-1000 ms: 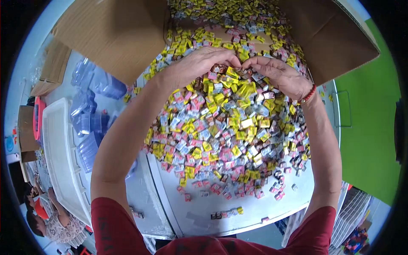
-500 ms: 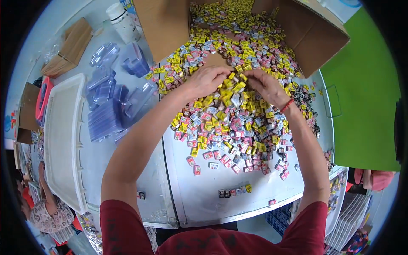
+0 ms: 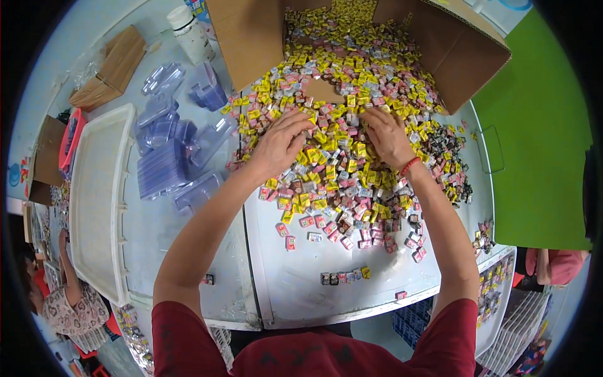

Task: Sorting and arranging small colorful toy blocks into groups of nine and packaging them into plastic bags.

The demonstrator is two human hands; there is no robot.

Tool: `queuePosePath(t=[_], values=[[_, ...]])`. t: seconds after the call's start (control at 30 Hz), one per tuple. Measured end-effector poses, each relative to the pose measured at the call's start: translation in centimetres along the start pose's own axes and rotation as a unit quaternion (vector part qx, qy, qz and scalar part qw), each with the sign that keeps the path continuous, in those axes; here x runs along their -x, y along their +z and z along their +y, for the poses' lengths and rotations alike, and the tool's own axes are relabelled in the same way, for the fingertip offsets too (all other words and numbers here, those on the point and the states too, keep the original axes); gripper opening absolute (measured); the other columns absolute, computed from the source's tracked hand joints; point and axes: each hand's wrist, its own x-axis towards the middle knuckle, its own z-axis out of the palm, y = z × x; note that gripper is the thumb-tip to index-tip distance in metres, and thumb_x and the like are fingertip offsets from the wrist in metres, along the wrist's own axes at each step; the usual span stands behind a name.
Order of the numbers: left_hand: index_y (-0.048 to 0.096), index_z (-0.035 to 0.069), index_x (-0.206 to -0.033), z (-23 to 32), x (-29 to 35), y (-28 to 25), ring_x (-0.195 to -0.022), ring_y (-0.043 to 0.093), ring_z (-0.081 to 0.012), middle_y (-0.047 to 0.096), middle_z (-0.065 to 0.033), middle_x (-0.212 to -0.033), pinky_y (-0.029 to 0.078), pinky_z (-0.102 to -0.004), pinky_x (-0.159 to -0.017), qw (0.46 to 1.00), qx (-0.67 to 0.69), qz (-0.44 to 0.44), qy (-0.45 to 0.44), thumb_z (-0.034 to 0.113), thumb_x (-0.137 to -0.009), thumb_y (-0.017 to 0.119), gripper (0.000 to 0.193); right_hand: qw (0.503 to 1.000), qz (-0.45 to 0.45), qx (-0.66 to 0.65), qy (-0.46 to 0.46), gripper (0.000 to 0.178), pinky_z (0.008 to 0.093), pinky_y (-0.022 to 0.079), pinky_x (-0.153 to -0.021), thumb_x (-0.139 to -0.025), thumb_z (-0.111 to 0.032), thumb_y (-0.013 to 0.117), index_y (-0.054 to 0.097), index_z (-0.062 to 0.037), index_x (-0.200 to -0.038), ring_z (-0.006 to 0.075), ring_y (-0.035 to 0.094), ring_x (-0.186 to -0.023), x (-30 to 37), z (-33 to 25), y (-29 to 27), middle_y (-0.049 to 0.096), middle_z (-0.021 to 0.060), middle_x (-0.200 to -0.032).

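Observation:
A wide heap of small block-shaped pieces (image 3: 333, 169), yellow, pink, white and dark, spills from a cardboard box (image 3: 468, 60) onto the white table. My left hand (image 3: 279, 147) rests at the heap's left side, fingers stretched and thumb apart, with nothing seen in its grip. Over on the heap's right side, my right hand (image 3: 388, 138) has bent, spread fingers touching the pieces; I see nothing held there. A red bracelet (image 3: 410, 166) circles the right wrist. Near the front edge lies a short row of pieces (image 3: 345, 276), dark ones at its left, a yellow one at its right end.
Clear plastic trays (image 3: 166, 169) are piled on the left, beside a long white bin (image 3: 97, 207). Behind them stand a white bottle (image 3: 190, 38) and a brown carton (image 3: 113, 69). A green surface (image 3: 534, 144) borders the right. Other people sit at both sides.
Both hands have moved apart and down from the heap's middle, where they held a cluster of pieces. Those pieces have dropped onto the heap. The view has shifted slightly.

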Motion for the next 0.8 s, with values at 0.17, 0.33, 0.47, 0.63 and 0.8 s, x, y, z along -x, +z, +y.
queuePosePath(t=[0.17,0.33,0.47,0.63,0.8], values=[[0.063,0.003,-0.104,0.6,3.5,-2.1,-0.119,0.051,-0.0355,0.058,-0.0164,-0.122,0.039,-0.0412,-0.102,0.999,-0.004,0.003,-0.054,0.004,-0.086,0.053,0.021,0.999,-0.005,0.025,-0.029,0.029,0.0532,0.033,-0.104,-0.087,-0.008,0.058,0.063,-0.0124,-0.115,0.031,0.044,-0.128,2.0,-1.1,0.3,0.054,0.0082,-0.131],[0.063,0.003,-0.104,4.2,9.7,-5.9,-0.11,0.057,-0.0329,0.061,-0.0143,-0.117,0.047,-0.0373,-0.092,0.994,0.027,0.021,-0.108,0.002,-0.087,0.054,0.019,0.991,0.131,-0.004,-0.028,0.025,0.0381,0.046,-0.091,-0.086,-0.001,0.058,0.064,-0.0069,-0.11,0.0326,0.058,-0.108,6.4,-6.0,-4.9,0.062,0.014,-0.113],[0.063,0.002,-0.103,7.6,14.4,-6.3,-0.098,0.061,-0.0306,0.063,-0.0122,-0.108,0.049,-0.0356,-0.083,0.991,0.02,0.007,-0.128,0.001,-0.088,0.054,0.018,0.991,0.096,-0.089,0.001,0.024,0.0388,0.046,-0.089,-0.088,-0.001,0.057,0.063,-0.0058,-0.11,0.0305,0.059,-0.107,14.0,-9.7,-3.9,0.063,0.0135,-0.111],[0.06,0.003,-0.105,13.9,19.1,-4.9,-0.096,0.058,-0.0293,0.06,-0.011,-0.105,0.048,-0.0358,-0.081,0.994,0.035,0.012,-0.105,0.001,-0.082,0.061,0.024,0.946,0.088,-0.231,0.21,0.02,0.0245,0.048,-0.068,-0.091,0.001,0.054,0.063,-0.0024,-0.108,0.0148,0.063,-0.088,22.3,-15.0,-3.0,0.066,0.0086,-0.101],[0.058,0.003,-0.109,18.3,21.7,-2.4,-0.104,0.055,-0.0302,0.056,-0.0114,-0.114,0.047,-0.0379,-0.086,0.991,0.072,-0.023,-0.107,0.01,-0.075,0.072,0.037,0.943,0.093,-0.213,0.239,0.018,0.0246,0.047,-0.062,-0.09,-0.002,0.057,0.062,-0.0015,-0.108,0.0136,0.062,-0.073,26.3,-19.1,-1.6,0.066,0.0098,-0.091]])
